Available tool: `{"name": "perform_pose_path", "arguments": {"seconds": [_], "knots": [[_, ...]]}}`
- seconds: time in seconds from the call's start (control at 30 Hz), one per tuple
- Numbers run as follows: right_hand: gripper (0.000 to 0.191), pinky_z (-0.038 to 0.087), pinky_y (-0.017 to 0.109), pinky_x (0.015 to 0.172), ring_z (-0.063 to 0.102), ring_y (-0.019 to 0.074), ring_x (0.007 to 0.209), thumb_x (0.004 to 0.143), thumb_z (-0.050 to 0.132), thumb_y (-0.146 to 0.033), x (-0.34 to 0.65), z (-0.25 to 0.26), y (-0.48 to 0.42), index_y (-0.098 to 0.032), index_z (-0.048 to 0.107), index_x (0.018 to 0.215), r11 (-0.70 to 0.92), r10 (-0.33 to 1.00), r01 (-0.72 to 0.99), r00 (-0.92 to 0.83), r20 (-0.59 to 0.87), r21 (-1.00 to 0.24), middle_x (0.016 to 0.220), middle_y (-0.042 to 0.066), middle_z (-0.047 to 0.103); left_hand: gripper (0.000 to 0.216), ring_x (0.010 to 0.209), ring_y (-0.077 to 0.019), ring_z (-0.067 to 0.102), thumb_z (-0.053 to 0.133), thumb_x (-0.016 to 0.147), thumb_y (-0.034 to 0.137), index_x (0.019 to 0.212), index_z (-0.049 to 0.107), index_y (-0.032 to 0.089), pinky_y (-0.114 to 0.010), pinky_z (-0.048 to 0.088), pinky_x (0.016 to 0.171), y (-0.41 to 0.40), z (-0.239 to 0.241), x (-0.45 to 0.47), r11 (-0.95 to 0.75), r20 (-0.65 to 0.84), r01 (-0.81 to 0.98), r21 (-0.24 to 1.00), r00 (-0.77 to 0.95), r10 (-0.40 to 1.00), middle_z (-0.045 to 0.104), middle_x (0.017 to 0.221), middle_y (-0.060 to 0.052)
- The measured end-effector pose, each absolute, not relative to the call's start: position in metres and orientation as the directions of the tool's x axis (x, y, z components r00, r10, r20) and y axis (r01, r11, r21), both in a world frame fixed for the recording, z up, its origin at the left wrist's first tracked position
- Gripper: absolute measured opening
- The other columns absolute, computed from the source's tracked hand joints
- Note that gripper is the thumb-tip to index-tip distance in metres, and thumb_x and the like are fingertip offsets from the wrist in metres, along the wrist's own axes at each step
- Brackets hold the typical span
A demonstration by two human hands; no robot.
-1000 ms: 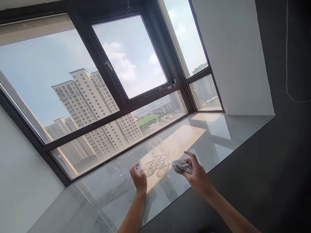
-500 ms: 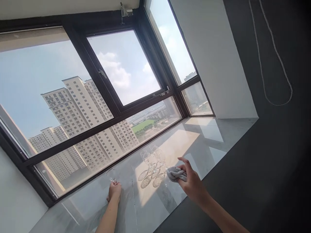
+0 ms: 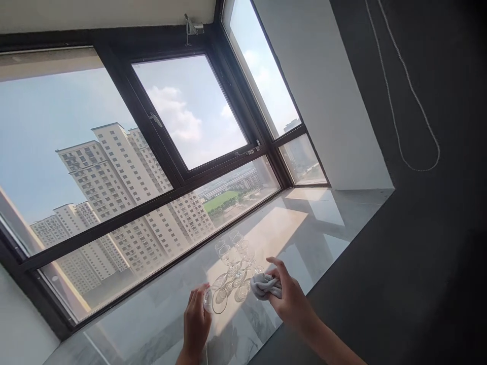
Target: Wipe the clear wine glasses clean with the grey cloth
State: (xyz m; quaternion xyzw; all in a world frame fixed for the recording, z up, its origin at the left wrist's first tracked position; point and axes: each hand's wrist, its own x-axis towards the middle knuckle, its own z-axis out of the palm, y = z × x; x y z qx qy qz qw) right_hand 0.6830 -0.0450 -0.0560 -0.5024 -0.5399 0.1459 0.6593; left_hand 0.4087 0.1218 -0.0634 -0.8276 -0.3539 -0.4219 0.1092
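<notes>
My left hand (image 3: 197,317) grips a clear stemmed glass (image 3: 215,299), tilted with its round rim toward the right. Fingers cover its lower part. My right hand (image 3: 287,294) is closed round a bunched grey cloth (image 3: 262,286), with the index finger raised off it. Several more clear stemmed glasses (image 3: 238,251) stand grouped on the sill between and beyond my hands, casting shadows in a sunlit patch. The cloth hides part of the nearest ones. A gap separates the held glass from the cloth.
The glossy marble sill (image 3: 323,228) runs along a dark window frame (image 3: 171,195) and ends at a front edge on the right. A looped cord (image 3: 429,165) hangs against the dark wall at the right. A pale wall panel (image 3: 323,101) borders the window.
My left hand has brought its glass rightward and nearer to me, tilting its rim toward the cloth. My right hand still holds the cloth, a little lower and further left in view.
</notes>
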Motion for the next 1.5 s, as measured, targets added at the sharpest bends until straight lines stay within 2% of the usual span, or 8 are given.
{"name": "perform_pose_path", "arguments": {"seconds": [0.13, 0.27, 0.57, 0.77, 0.9, 1.1, 1.27, 1.5], "knots": [[0.073, 0.049, 0.024, 0.076, 0.063, 0.0134, 0.081, 0.067, 0.049, 0.000, 0.670, -0.056, -0.048, -0.026, 0.037, 0.134, 0.469, 0.745, 0.397, 0.302, 0.595, -0.789, 0.096, 0.001, 0.065, 0.049, 0.118, -0.0199, 0.061, 0.036, 0.089, 0.006, 0.129, 0.058, 0.024, -0.035, 0.053, 0.096, 0.097, -0.061, 0.439, -0.890, 0.669, 0.450, -0.073, 0.684, 0.291, 0.068, 0.121, -0.008], [0.074, 0.048, 0.024, 0.077, 0.063, 0.0138, 0.081, 0.064, 0.048, 0.002, 0.662, -0.056, -0.049, -0.026, 0.039, 0.132, 0.480, 0.769, 0.428, 0.215, 0.602, -0.766, 0.096, 0.001, 0.065, 0.051, 0.118, -0.0179, 0.062, 0.039, 0.093, 0.007, 0.137, 0.053, 0.028, -0.031, 0.053, 0.098, 0.092, -0.062, 0.443, -0.929, 0.625, 0.336, -0.157, 0.762, 0.170, 0.069, 0.122, -0.006], [0.072, 0.046, 0.022, 0.071, 0.060, 0.0128, 0.076, 0.062, 0.049, 0.003, 0.660, -0.051, -0.056, -0.026, 0.043, 0.127, 0.490, 0.802, 0.391, 0.147, 0.578, -0.779, 0.091, -0.002, 0.064, 0.035, 0.085, -0.0179, 0.072, 0.046, 0.096, 0.024, 0.128, 0.062, 0.025, -0.024, 0.056, 0.069, 0.099, -0.069, 0.438, -0.821, 0.630, 0.564, -0.089, 0.670, 0.392, 0.075, 0.099, -0.007], [0.075, 0.050, 0.025, 0.079, 0.064, 0.0140, 0.084, 0.063, 0.048, 0.002, 0.654, -0.048, -0.060, -0.026, 0.039, 0.132, 0.589, 0.744, 0.334, 0.131, 0.655, -0.736, 0.101, 0.002, 0.066, 0.027, 0.073, -0.0182, 0.065, 0.046, 0.095, 0.019, 0.112, 0.067, 0.023, -0.026, 0.048, 0.061, 0.091, -0.064, 0.442, -0.824, 0.578, 0.485, -0.295, 0.777, 0.251, 0.069, 0.077, -0.005], [0.066, 0.051, 0.031, 0.086, 0.065, 0.0182, 0.096, 0.070, 0.048, -0.002, 0.662, -0.046, -0.059, -0.025, 0.042, 0.132, 0.566, 0.716, 0.414, 0.181, 0.674, -0.713, 0.110, 0.007, 0.067, 0.020, 0.074, -0.0194, 0.061, 0.050, 0.094, 0.024, 0.101, 0.069, 0.024, -0.031, 0.048, 0.070, 0.080, -0.055, 0.447, -0.842, 0.547, 0.434, -0.321, 0.811, 0.210, 0.065, 0.072, -0.005], [0.061, 0.052, 0.029, 0.084, 0.066, 0.0184, 0.099, 0.075, 0.046, -0.006, 0.683, -0.050, -0.050, -0.025, 0.040, 0.133, 0.486, 0.686, 0.506, 0.284, 0.669, -0.713, 0.111, 0.009, 0.065, 0.020, 0.076, -0.0185, 0.056, 0.045, 0.094, 0.020, 0.083, 0.062, 0.024, -0.040, 0.045, 0.092, 0.078, -0.054, 0.446, -0.895, 0.620, 0.419, -0.152, 0.746, 0.244, 0.062, 0.073, -0.003], [0.066, 0.051, 0.025, 0.081, 0.065, 0.0147, 0.088, 0.071, 0.045, -0.001, 0.688, -0.056, -0.046, -0.024, 0.039, 0.132, 0.467, 0.727, 0.546, 0.211, 0.654, -0.695, 0.105, 0.006, 0.066, 0.025, 0.078, -0.0199, 0.054, 0.049, 0.092, 0.028, 0.069, 0.057, 0.022, -0.036, 0.046, 0.080, 0.082, -0.057, 0.448, -0.846, 0.730, 0.532, 0.015, 0.572, 0.373, 0.059, 0.076, -0.005], [0.075, 0.050, 0.028, 0.083, 0.064, 0.0154, 0.091, 0.066, 0.045, 0.003, 0.685, -0.058, -0.045, -0.025, 0.037, 0.135, 0.463, 0.739, 0.561, 0.184, 0.649, -0.686, 0.106, 0.006, 0.066, 0.039, 0.059, -0.0133, 0.051, 0.053, 0.090, 0.046, 0.062, 0.056, 0.019, -0.023, 0.041, 0.057, 0.095, -0.071, 0.448, -0.748, 0.604, 0.534, 0.393, 0.464, 0.648, 0.056, 0.061, 0.000]]}}
